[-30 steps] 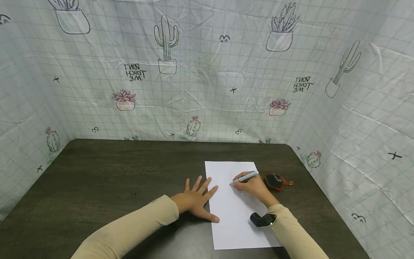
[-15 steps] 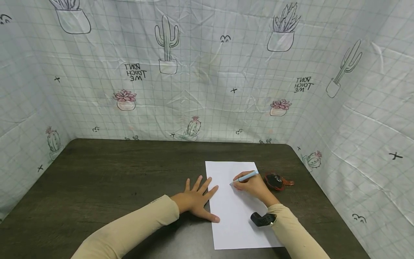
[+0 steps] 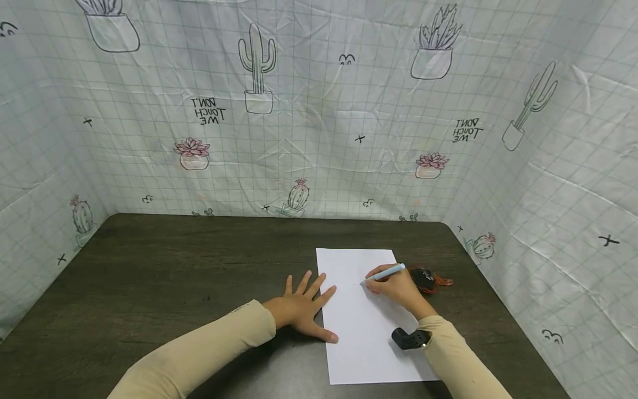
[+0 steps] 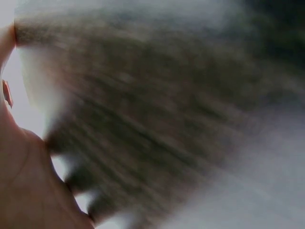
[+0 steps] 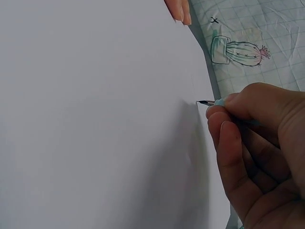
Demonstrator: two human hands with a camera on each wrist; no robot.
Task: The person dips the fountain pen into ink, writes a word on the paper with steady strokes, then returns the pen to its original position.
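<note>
A white sheet of paper [image 3: 359,349] lies on the dark wooden table. My right hand [image 3: 399,287] pinches a light blue pen [image 3: 389,272] between thumb and fingers, its dark tip meeting the paper in the right wrist view. A short faint line shows just left of the tip. With fingers spread flat, my left hand [image 3: 301,310] rests across the paper's left edge, thumb and fingertips on the sheet. In the left wrist view the palm [image 4: 28,181] fills the left side and the rest is blurred.
Right of the paper, partly behind my right hand, lies a dark object with orange-red edges [image 3: 426,280]. A black band-mounted device [image 3: 411,338] sits at my right wrist. A cactus-printed cloth [image 3: 319,122] walls the table's [image 3: 164,266] back and sides.
My right hand and the pen have shifted slightly to the right across the paper, and a short thin line now shows behind the tip. The left hand stays in place.
</note>
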